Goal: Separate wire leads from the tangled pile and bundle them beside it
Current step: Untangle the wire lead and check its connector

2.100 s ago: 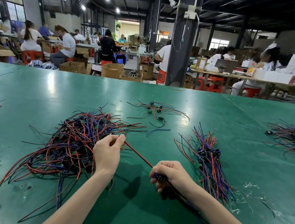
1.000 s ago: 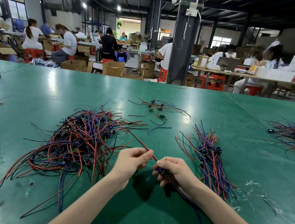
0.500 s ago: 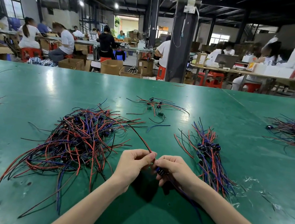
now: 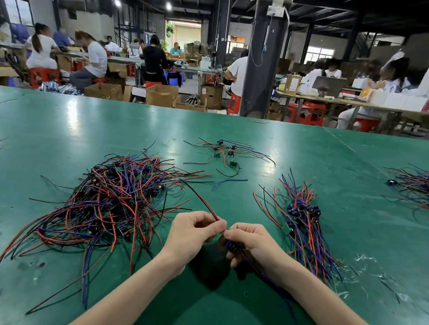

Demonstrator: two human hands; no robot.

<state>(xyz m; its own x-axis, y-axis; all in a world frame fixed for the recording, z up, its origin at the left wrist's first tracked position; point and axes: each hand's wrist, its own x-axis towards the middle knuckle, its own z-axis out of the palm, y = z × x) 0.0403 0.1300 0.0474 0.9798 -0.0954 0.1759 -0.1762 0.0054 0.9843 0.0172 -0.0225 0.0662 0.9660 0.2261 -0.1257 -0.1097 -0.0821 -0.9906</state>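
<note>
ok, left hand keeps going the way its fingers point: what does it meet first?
The right hand, holding a blue connector. The left hand, pinching a red wire, points straight at it; they look nearly touching, depth unclear.

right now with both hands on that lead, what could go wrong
The red lead pinched by the left hand runs back to the tangled pile; if it is snagged there, pulling may drag other wires along. The right hand holds a small connector; a slack grip could let it slip.
</note>
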